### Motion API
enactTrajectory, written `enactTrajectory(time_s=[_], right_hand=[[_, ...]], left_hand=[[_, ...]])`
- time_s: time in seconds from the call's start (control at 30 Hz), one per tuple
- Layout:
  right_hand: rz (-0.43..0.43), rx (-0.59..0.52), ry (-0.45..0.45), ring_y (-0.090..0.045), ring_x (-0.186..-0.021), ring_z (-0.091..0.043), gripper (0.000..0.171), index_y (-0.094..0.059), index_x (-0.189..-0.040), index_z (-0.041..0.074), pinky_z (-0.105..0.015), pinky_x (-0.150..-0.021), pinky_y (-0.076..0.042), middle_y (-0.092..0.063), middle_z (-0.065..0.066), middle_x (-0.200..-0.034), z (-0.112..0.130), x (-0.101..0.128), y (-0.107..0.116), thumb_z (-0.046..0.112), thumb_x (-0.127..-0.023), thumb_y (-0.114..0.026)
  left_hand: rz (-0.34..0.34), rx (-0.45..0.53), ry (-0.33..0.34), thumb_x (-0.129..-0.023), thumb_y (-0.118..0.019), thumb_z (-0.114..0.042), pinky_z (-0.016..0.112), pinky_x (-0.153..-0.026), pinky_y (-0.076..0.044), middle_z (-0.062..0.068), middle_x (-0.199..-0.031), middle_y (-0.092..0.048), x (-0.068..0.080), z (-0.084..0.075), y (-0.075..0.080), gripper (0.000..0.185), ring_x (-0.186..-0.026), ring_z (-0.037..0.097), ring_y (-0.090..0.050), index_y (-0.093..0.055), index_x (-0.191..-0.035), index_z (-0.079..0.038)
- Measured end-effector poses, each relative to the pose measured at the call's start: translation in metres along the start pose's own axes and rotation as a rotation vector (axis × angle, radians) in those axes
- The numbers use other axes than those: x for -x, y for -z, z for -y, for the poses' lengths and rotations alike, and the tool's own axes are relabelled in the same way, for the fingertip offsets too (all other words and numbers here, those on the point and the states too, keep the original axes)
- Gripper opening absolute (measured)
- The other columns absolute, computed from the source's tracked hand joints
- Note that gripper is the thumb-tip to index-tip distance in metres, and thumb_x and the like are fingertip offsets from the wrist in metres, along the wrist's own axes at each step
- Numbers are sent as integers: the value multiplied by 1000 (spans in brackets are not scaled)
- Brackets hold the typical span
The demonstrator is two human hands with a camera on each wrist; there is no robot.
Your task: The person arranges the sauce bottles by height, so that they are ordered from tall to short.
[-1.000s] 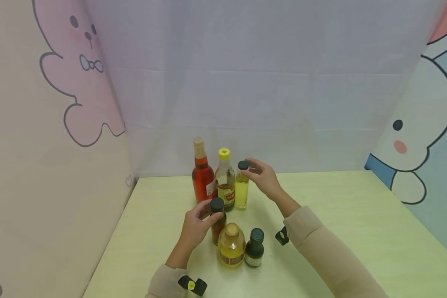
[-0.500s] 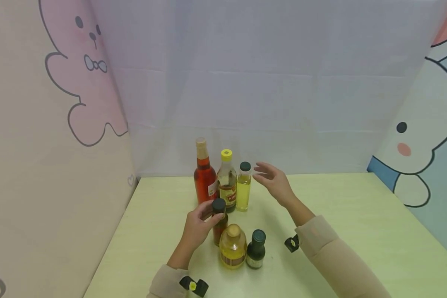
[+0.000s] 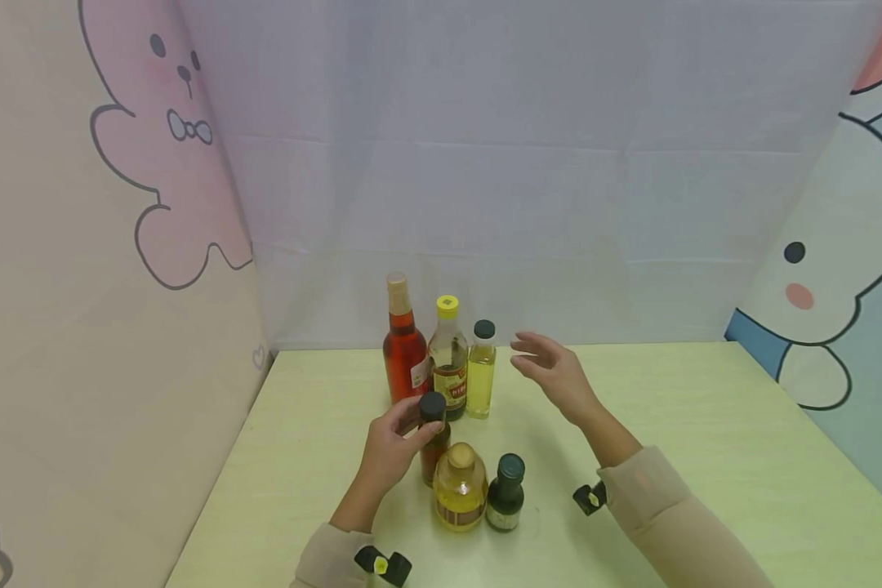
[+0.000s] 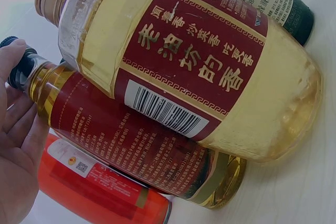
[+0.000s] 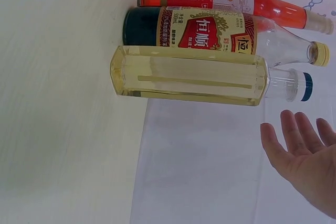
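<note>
My left hand [image 3: 391, 447] pinches the black cap of an oil bottle with a dark red label [image 4: 121, 124], which stands upright on the table. In front of that bottle is a round, gold-capped bottle of yellow oil [image 3: 461, 492], its maroon label facing the left wrist camera. My right hand [image 3: 559, 377] hovers to the right of a slim bottle of pale yellow oil [image 5: 189, 75] with a dark green cap. Its fingers are spread loosely, hold nothing and stand apart from that bottle.
A yellow-capped vinegar bottle [image 3: 448, 367] and a tall bottle of red liquid [image 3: 404, 355] stand in the back row. A small dark green bottle [image 3: 505, 494] stands at front right. White cloth [image 3: 544, 204] hangs behind the table [image 3: 691, 425].
My right hand has come off the cap of the slim oil bottle and moved right, away from it. The left hand keeps its hold, and the bottles stay in place.
</note>
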State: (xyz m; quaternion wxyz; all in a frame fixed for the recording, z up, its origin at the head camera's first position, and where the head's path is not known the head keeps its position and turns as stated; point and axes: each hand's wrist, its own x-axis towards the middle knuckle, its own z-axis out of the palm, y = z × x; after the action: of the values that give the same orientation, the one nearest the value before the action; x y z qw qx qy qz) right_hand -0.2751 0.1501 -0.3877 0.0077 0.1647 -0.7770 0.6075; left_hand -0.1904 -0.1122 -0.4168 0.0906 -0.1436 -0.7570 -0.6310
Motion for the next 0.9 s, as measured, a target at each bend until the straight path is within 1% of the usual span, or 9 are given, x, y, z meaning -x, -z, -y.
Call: enactTrajectory(time_s=[0.13,0.23,0.37,0.5,0.73,0.8,0.9], right_hand=[[-7,3,17,-54,-106,-23,52,-47,-130,10,-35,-86,-44,-54,-12,-121,0,6,0,28,-85,-64],[-12,12,28,-54,-106,-23,54,-47,-129,10,-35,-86,-45,-55,-11,-120,0,10,0,32,-84,-65],[-18,17,14,-54,-106,-22,54,-48,-128,11,-35,-85,-45,-55,-10,-120,0,14,0,35,-83,-65],[-11,5,11,-54,-106,-21,53,-49,-128,11,-33,-85,-45,-55,-10,-120,2,18,-1,33,-83,-65],[17,-26,32,-54,-106,-21,49,-48,-127,8,-31,-85,-45,-54,-13,-121,5,25,0,28,-85,-64],[26,-37,30,-54,-106,-21,48,-49,-127,8,-30,-85,-45,-54,-12,-121,6,28,0,27,-85,-63],[38,-50,13,-54,-106,-21,45,-49,-126,6,-30,-86,-45,-54,-13,-121,13,35,-1,22,-86,-62]], left_hand=[[-2,-1,-3,-79,-70,-12,34,-86,-44,9,-105,-62,0,1,0,36,-97,20,-58,-58,-112,-1],[-2,-5,-5,-79,-70,-12,35,-86,-44,9,-104,-62,0,0,0,36,-97,20,-59,-58,-111,0],[-3,-14,-12,-79,-70,-11,36,-86,-45,10,-105,-62,1,-1,0,36,-97,21,-59,-58,-111,1],[-4,-19,-16,-79,-70,-11,36,-85,-45,10,-104,-62,1,-1,0,35,-96,21,-59,-58,-111,1],[-3,-6,-17,-79,-70,-10,36,-85,-45,10,-104,-63,0,-1,0,35,-96,21,-59,-58,-111,1],[-2,-8,-18,-79,-70,-10,36,-85,-45,10,-104,-62,0,-1,0,35,-96,21,-59,-58,-111,1],[-1,-15,-17,-79,-70,-10,36,-86,-45,10,-105,-62,1,-2,0,35,-97,21,-59,-58,-111,1]])
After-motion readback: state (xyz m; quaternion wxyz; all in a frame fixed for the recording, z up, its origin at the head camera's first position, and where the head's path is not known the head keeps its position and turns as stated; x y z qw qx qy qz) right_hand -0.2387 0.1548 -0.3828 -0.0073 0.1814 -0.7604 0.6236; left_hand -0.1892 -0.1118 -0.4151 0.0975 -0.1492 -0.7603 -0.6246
